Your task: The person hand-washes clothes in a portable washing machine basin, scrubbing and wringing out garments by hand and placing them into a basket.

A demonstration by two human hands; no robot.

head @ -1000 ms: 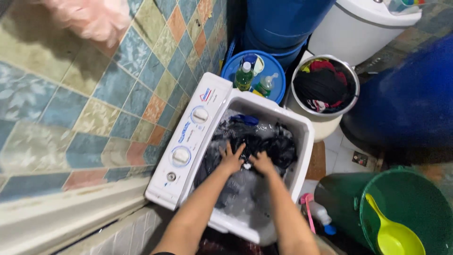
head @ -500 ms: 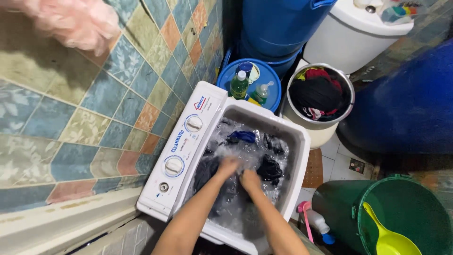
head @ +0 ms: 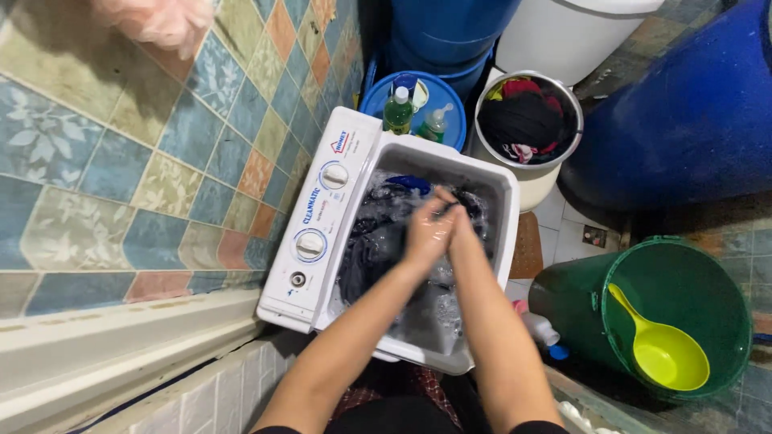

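A small white washing machine [head: 322, 233] with two round dials stands against the tiled wall, its tub full of dark wet clothes [head: 378, 245] and soapy water. Both my hands are lifted just above the tub and pressed together. My left hand [head: 425, 233] and my right hand [head: 460, 225] squeeze a piece of dark wet cloth [head: 450, 207] between them, its end showing at the fingertips.
Behind the machine sit a blue basin [head: 450, 108] holding two bottles and a white bucket [head: 555, 173] of dark and red clothes. A green bucket [head: 700, 273] with a yellow scoop [head: 655, 345] stands at right. Large blue barrels [head: 683, 128] stand behind. Tiled wall at left.
My hands rose out of the clothes in the tub and came together above it, gripping a piece of dark cloth. The view shifted slightly.
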